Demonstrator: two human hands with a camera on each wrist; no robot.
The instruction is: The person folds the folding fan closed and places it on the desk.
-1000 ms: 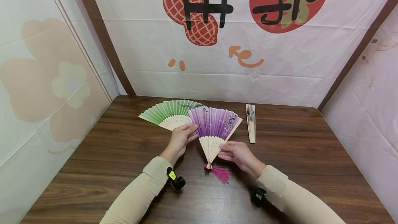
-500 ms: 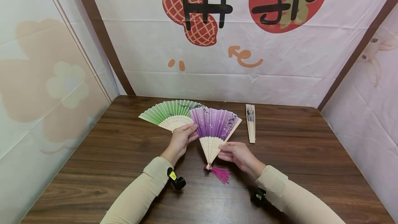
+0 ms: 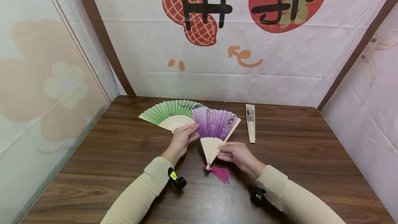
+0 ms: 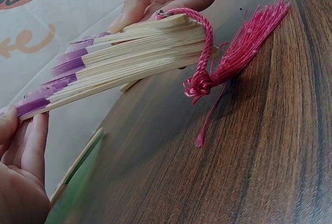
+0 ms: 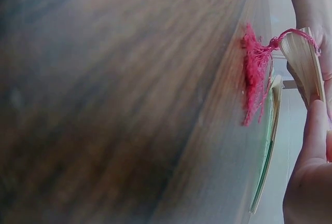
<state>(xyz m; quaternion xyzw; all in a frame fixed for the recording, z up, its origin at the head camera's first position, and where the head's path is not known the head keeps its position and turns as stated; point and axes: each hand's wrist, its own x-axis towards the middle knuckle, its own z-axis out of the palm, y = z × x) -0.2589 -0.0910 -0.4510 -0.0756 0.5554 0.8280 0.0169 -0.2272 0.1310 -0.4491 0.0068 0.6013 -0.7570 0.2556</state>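
Both hands hold a partly spread purple folding fan [image 3: 214, 124] with pale ribs and dark blossom print. My left hand [image 3: 181, 141] pinches its left edge between thumb and fingers. Lower on the right side, my right hand [image 3: 237, 155] grips the ribs near the guard stick. A magenta tassel [image 4: 241, 50] hangs from the pivot end by a cord, close to the tabletop. Behind the left hand lies a spread green fan [image 3: 166, 113], partly covered by the purple one. In the right wrist view the right hand's fingers are only partly visible.
A folded fan [image 3: 250, 123] with grey-and-black cloth lies at the back right of the brown wooden table [image 3: 298, 155]. Printed fabric walls [image 3: 224, 82] stand behind the table and at both sides.
The purple fan's left edge has moved slightly right, so its spread is a little narrower. The left hand has shifted a bit right with it; the right hand has barely moved.
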